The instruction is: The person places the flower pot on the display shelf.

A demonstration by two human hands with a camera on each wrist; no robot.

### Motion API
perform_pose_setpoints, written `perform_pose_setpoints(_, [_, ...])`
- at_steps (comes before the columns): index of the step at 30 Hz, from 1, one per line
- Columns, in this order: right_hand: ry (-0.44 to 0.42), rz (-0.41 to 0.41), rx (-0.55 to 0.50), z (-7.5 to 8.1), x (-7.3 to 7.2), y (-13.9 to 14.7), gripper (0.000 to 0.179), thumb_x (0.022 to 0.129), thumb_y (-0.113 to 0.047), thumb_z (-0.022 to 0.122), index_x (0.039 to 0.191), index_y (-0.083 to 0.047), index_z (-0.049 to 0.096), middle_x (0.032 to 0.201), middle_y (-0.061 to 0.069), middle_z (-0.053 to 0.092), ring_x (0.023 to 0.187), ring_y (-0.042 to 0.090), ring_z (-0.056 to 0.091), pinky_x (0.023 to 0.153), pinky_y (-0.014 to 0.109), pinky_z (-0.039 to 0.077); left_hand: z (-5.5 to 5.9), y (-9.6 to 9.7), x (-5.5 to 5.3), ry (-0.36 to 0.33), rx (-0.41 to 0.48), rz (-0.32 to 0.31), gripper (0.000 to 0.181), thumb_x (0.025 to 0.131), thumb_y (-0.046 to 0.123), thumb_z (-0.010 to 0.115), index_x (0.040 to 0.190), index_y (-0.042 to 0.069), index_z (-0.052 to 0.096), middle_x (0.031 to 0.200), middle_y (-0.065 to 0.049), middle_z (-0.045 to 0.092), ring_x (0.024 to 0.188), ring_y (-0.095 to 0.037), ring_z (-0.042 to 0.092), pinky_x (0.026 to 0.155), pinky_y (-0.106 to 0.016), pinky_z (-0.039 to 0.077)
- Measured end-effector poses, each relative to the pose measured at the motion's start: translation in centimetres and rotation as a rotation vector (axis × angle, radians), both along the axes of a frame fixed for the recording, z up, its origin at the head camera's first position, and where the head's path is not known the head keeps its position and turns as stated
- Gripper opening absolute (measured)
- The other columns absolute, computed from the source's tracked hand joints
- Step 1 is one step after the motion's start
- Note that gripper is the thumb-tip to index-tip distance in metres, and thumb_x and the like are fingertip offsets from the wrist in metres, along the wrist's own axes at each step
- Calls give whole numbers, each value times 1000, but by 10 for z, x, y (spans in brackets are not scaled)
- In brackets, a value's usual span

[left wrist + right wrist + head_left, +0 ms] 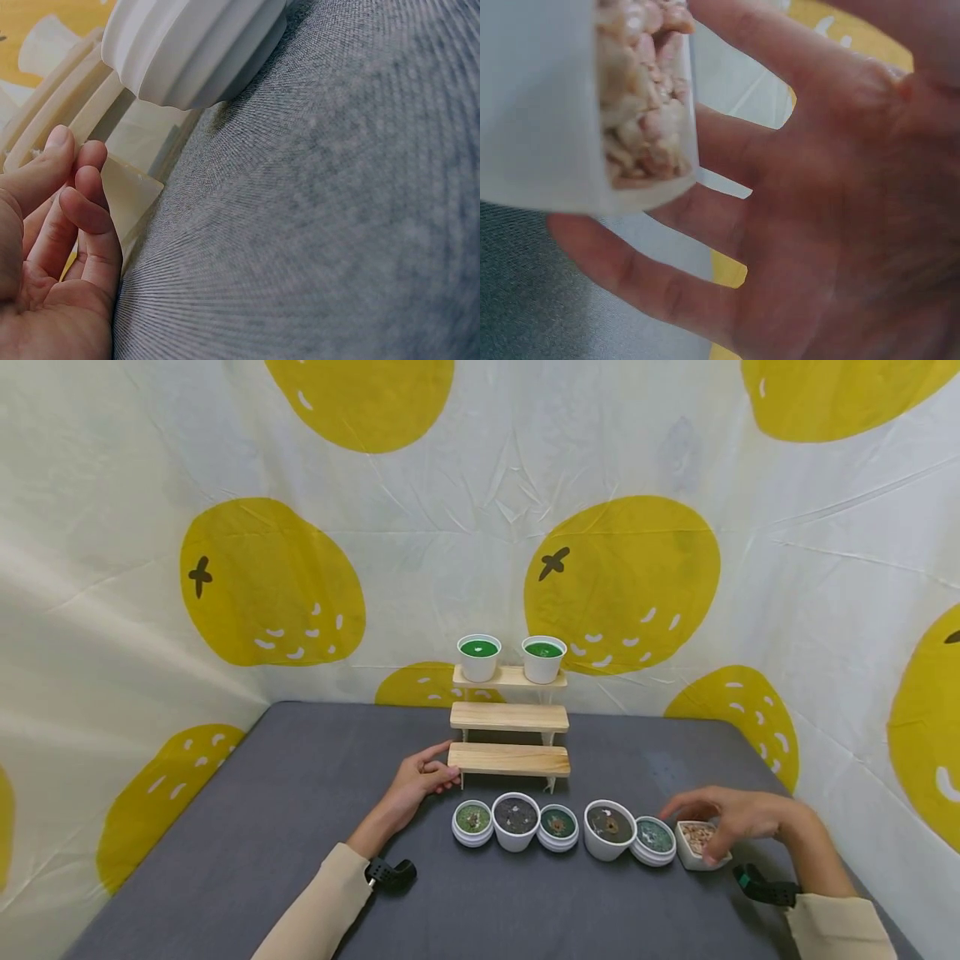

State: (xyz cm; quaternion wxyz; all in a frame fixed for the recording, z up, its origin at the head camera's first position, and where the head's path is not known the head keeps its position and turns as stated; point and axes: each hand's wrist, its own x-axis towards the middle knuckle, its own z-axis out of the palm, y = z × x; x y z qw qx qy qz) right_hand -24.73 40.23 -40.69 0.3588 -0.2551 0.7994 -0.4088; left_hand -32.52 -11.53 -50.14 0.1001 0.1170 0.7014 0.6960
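Observation:
A three-tier wooden step stand (510, 759) stands on the grey table. My left hand (412, 781) holds the left end of its lowest shelf, thumb and bent fingers right at the edge. At the right end of a row of pots, my right hand (742, 817) grips a small square white pot (691, 857). Its thumb is at the front side and its fingers reach round the back. Pinkish-tan pebbles (641, 97) fill this pot in the right wrist view. A ribbed white pot (187, 52) is near the left hand in the left wrist view.
Two white cups with green tops, a left one (478, 670) and a right one (542, 672), stand on the top shelf. Before the stand, several round white pots, among them a taller dark-filled one (516, 842), form a row. A fruit-print curtain (442, 585) hangs behind.

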Motion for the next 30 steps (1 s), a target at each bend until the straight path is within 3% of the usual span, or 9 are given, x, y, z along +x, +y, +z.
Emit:
perform_pose_setpoints(5, [30,9,22,-3,0,-2,57,77,-2,81,132,-1,63,140,21,59,118,-2,54,89,21,46,0,1,0,-3,5,-3,72,94,19,77,157,11,44,91,1,78,78,-8,65,71,-23,52])
perform_pose_setpoints(20, [56,-27,-47,-7,-3,2,51,82,-2,73,131,3,60,124,16,65,99,10,60,80,23,49,3,0,1,-2,2,-4,70,95,20,77,157,13,45,92,1,78,78,-9,65,71,-23,52])
perform_pose_setpoints(30, [213,-45,-12,-9,-5,1,51,81,-1,75,129,7,60,118,16,64,93,10,57,74,24,45,1,1,1,-8,-6,11,71,94,21,78,157,13,45,92,-2,78,77,-10,65,70,-24,52])
